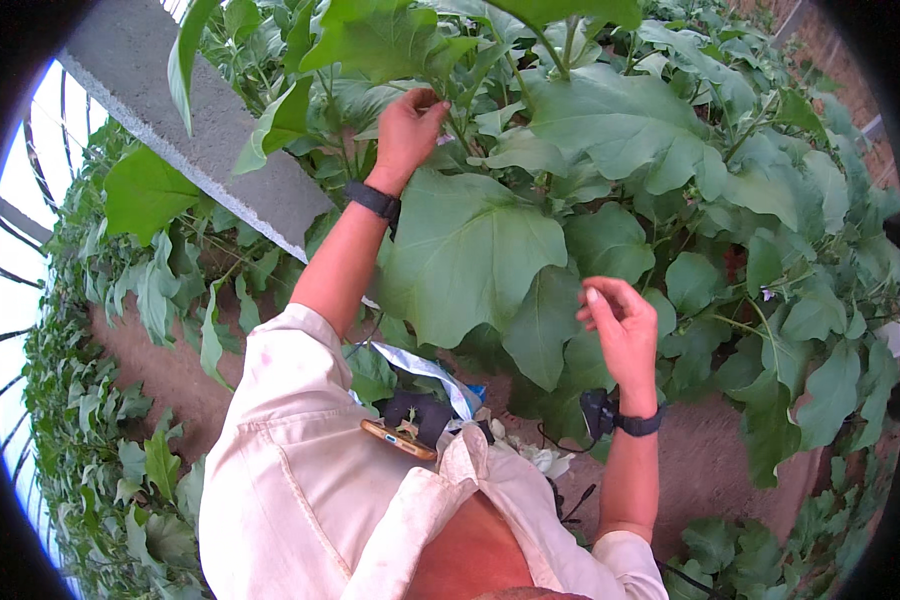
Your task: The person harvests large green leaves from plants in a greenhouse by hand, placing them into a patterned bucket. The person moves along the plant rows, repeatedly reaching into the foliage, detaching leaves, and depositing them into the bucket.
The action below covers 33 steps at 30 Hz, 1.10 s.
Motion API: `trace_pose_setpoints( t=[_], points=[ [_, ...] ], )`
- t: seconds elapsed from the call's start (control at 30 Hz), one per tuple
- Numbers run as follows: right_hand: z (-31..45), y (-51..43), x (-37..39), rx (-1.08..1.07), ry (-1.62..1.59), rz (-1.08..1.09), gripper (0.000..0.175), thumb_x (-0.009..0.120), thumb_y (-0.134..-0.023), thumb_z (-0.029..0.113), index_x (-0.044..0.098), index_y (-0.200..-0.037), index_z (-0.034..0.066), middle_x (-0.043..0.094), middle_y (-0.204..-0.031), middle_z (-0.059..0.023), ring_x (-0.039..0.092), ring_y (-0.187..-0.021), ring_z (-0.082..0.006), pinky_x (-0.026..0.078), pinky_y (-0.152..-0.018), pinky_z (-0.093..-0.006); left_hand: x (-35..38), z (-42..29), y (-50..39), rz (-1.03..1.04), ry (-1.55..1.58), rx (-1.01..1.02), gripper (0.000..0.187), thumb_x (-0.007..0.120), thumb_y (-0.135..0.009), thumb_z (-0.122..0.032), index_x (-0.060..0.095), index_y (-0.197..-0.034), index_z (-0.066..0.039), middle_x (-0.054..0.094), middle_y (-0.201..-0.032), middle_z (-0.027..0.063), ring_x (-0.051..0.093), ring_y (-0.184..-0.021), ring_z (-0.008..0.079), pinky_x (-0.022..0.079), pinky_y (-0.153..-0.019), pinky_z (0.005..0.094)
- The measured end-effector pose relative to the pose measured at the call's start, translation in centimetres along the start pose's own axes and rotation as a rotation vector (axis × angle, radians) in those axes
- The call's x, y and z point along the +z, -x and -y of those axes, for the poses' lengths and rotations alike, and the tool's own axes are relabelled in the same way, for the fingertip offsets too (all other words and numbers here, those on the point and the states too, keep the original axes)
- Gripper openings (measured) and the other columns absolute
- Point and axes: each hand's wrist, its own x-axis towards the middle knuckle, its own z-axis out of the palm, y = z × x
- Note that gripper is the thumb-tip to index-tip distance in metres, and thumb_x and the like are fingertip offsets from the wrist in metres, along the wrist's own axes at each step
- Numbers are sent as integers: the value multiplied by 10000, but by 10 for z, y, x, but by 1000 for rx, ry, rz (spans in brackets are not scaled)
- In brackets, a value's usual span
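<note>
My left hand (409,131) reaches into the upper part of a leafy plant, likely eggplant, with thumb and forefinger close together beside a stem. Leaves partly hide its fingertips, so whether they pinch anything is unclear. Just below them shows a small pale purple flower (444,139). A broad green leaf (480,251) spreads between my two hands. My right hand (622,322) hovers over the lower leaves at the right, fingers loosely curled and thumb near them, with nothing visible in it. Another purple flower (767,293) shows farther right.
A grey beam (195,112) slants across the upper left. Against my chest are a phone (397,439) and a silvery plastic bag (435,375), with dark cables nearby. Dense plants stand on both sides of bare brown soil (705,457). Translucent sheeting with curved ribs rises at the left.
</note>
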Motion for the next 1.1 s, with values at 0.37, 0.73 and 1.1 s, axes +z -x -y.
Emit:
trace_pose_setpoints(
  t=[0.37, 0.73, 1.1],
  points=[
    [69, -159, 98, -838, 684, 99, 139, 690, -908, 92, 731, -1025, 29, 691, -880, -145, 684, -800, -311, 542, -707, -404, -5, 17, 8, 100, 268, 3, 169, 691, -941, -137, 712, -1027, 7, 740, -827, 74, 649, -738, 112, 514, -702, 299],
    [47, -232, 157, -814, 1088, 120, 138, 686, -923, 215, 715, -1000, 105, 710, -855, -144, 688, -804, -396, 556, -680, -506, -30, 13, 24, 234, 373, 42, 214, 639, -968, -65, 688, -1170, -15, 748, -924, 75, 633, -792, 121, 519, -747, 308],
    [44, -225, 154, -957, 1233, 104, 119, 697, -901, 243, 692, -950, 135, 670, -766, -94, 672, -653, -353, 540, -563, -462, -39, 15, 13, 344, 294, 44, 234, 637, -999, -71, 665, -1217, 8, 739, -1014, 39, 631, -894, 83, 521, -825, 279]
  ],
)
